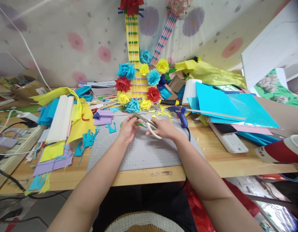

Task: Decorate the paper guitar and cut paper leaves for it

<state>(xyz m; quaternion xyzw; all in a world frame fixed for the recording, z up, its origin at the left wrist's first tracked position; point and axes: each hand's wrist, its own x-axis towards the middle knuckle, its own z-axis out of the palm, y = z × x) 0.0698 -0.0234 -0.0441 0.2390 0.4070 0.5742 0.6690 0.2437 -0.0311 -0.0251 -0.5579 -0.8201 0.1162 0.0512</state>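
Observation:
Above the grey cutting mat [139, 158], my right hand [164, 128] grips a pair of scissors [152, 129] with white handles. The blades point left and away, towards my left hand [129, 129]. Between the fingertips of my left hand is a small green piece [140, 124], partly hidden by the fingers; it looks like paper. The scissors' tips are close beside those fingers. Behind the hands stands a yellow paper guitar [132, 42] trimmed with red, blue and yellow paper flowers. A blue glue gun [180, 115] lies right of my right hand.
Blue sheets [236, 104] and a white phone-like box [227, 138] lie on the right, near a red and white paper cup [283, 149]. Rolled crepe paper [60, 119] and blue scraps [88, 139] lie left. A power strip [18, 146] with cables edges the table.

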